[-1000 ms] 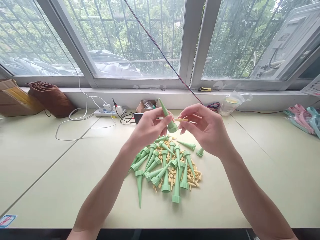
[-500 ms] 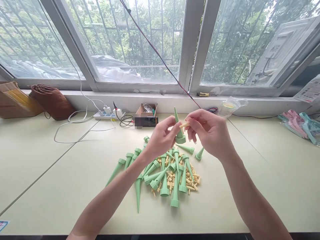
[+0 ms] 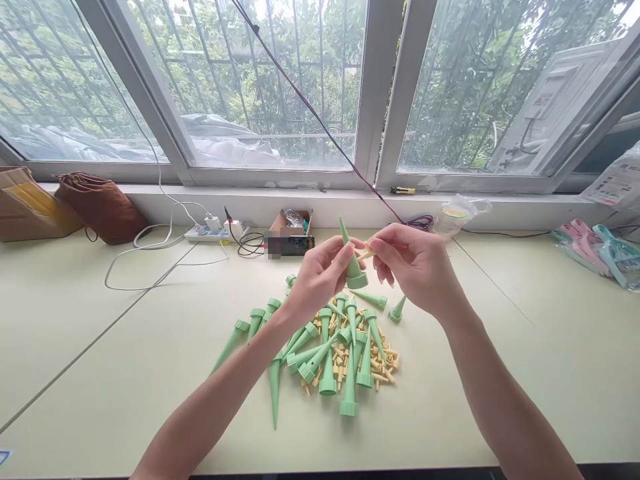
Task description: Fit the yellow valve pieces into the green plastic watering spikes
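Between the thumb and fingers of my left hand (image 3: 327, 270) is a green plastic watering spike (image 3: 355, 272), tip up and its ribbed cap end down. My right hand (image 3: 413, 263) pinches a small yellow plastic valve (image 3: 367, 254) against the spike's side; whether it sits in a hole there I cannot tell. Below both hands lies a heap of green spikes (image 3: 350, 387) mixed with many small yellow valves (image 3: 387, 363). Another spike (image 3: 397, 310) stands apart under my right hand.
At the back are a power strip (image 3: 205, 233) with cables, a small open box (image 3: 293, 221) and a black device (image 3: 297, 245). A brown pouch (image 3: 100, 208) lies at the left beside a cardboard box (image 3: 30, 207). Bagged pink and teal items (image 3: 595, 250) lie at the far right.
The yellow valve has come up against the side of the green spike. My left hand has turned the spike slightly, and my fingers have closed in nearer each other.
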`<state>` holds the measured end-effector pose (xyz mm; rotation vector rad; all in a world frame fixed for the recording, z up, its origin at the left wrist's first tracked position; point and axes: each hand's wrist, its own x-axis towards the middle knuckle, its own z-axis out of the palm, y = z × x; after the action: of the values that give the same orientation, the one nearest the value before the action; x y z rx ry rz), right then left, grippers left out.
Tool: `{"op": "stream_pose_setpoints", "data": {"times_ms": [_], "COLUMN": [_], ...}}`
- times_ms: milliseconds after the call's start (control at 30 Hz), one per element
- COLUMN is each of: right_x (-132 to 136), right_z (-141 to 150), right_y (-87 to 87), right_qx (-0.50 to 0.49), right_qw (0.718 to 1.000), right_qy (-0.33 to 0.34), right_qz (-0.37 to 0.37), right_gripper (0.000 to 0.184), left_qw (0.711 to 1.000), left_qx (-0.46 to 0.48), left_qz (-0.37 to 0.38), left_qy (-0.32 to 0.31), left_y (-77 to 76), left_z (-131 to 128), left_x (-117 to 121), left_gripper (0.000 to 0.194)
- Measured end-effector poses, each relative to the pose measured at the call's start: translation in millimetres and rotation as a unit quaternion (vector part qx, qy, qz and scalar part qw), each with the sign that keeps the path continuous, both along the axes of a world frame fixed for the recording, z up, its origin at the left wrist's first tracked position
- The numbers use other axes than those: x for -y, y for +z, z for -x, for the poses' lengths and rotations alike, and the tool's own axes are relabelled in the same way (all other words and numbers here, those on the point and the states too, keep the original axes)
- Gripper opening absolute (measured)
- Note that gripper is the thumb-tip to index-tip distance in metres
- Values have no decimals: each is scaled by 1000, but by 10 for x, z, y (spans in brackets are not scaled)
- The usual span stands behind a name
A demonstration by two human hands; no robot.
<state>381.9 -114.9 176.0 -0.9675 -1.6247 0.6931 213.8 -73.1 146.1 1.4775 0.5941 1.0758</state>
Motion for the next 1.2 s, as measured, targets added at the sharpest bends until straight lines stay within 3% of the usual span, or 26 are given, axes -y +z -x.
{"op": "stream_pose_setpoints", "data": {"times_ms": [233,500,1200], "right_x": [44,42,23], "right_z": [-23,-55,-16], "right_y": [39,6,-7], "right_qx": [1,66,120], "right_qw": [1000,998,993], "right_qy": [12,14,-5], "right_qz": [-12,-20,-16], "right_gripper": [20,13,12], "left_qw": [1000,999,998], "left_qx": [21,43,21], "left_qz": [1,14,-36], "left_qy": [-1,3,54], "left_y": [-3,2,50], "left_z": [19,30,46], "left_x": [-7,0,43], "left_gripper": [30,28,29]}}
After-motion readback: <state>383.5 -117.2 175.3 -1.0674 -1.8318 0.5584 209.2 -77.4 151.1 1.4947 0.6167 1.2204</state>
